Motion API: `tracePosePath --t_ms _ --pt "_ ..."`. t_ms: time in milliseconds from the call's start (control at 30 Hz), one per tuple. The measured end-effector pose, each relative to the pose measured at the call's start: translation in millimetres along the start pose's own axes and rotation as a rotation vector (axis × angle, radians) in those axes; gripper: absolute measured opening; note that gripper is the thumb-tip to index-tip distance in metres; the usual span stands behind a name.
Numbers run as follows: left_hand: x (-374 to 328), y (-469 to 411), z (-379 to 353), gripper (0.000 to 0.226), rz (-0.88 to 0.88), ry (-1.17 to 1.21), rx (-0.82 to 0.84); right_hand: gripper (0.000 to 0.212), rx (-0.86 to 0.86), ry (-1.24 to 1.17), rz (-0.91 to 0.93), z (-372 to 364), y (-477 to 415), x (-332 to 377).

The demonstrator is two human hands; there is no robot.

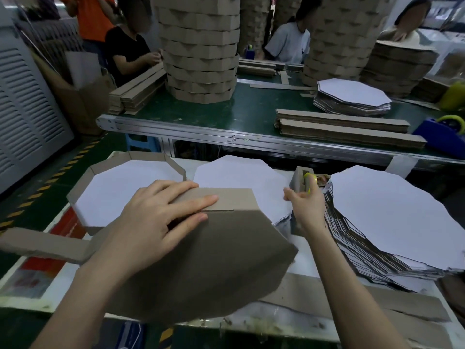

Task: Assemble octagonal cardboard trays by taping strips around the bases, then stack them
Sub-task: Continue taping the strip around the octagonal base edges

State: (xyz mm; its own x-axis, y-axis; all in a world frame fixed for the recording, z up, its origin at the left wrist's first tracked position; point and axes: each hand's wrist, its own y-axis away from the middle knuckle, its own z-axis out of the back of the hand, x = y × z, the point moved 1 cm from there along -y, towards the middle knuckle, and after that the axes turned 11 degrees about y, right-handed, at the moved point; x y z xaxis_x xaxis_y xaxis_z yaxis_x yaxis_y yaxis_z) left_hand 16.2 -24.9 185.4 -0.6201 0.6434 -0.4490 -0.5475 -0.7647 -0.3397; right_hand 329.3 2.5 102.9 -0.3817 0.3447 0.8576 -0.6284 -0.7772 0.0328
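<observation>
Overturned octagonal tray (214, 260) pressed by left hand (156, 217), fingers (198, 200) straight on strip (236, 197). Right hand (307, 207) at yellow tape roll (308, 178); its grip cannot be told. Marks on conveyor rail (276, 143) unreadable.

A grey louvred cabinet (27, 104) stands at ten o'clock; a person in black (125, 54) sits at eleven, a person in grey (289, 44) at one.

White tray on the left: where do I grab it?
Pinch the white tray by its upright wall on the far left side, coming from above. It lies open side up, so the wall stands free there; the brown tray covers its near corner.
</observation>
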Motion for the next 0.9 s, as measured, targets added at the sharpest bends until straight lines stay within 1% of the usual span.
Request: tracePosePath --t_ms 67,133,233,367,433,500,567,700,800,900 --pt "6.2 9.6 2.7 0.041 -0.008 0.022 -0.034 0.074 0.033 -0.063 0.084 2.4 21.9 42.5" --pt "8.9 17.8 4.3 0.040 -0.018 0.044 -0.076 0.065 0.055 -0.105 0.179 5.2 46.3 79.1" --pt "8.1 26.9 7.1 0.038 -0.010 0.083 -0.098 0.053 0.101 -0.151 0.256 5.4 86.2 120.7" --pt "3.3 38.5 10.2 0.045 0.006 0.063 -0.090 0.033 0.224 -0.096 0.316 -3.1 135.7 151.3" --pt "3.5 43.8 11.8 0.048 0.015 0.100 -0.123 0.030 0.284 -0.027 0.342 -9.0 156.9 155.8" --pt "5.8 47.2 14.0 0.052 0.081 0.180 -0.139 0.030 0.294 0.012 0.351 -14.4 175.2 154.6" --pt "8.2 50.4 14.0 0.057 0.119 0.224 -0.119 0.031 0.264 0.017 0.339 -18.0 190.3 149.1" --pt "6.9 55.5 18.2 0.063 0.060 0.268 -0.105 0.030 0.163 0.014 0.319 -19.0 209.1 132.4" --pt "4.6 60.2 21.7 0.059 0.020 0.246 -0.078 0.032 0.122 0.007 0.324 -17.7 216.8 119.9" --pt "0.1 65.2 24.4 0.046 -0.037 0.195 -0.073 0.033 0.114 0.002 0.309 -18.8 223.1 110.8"
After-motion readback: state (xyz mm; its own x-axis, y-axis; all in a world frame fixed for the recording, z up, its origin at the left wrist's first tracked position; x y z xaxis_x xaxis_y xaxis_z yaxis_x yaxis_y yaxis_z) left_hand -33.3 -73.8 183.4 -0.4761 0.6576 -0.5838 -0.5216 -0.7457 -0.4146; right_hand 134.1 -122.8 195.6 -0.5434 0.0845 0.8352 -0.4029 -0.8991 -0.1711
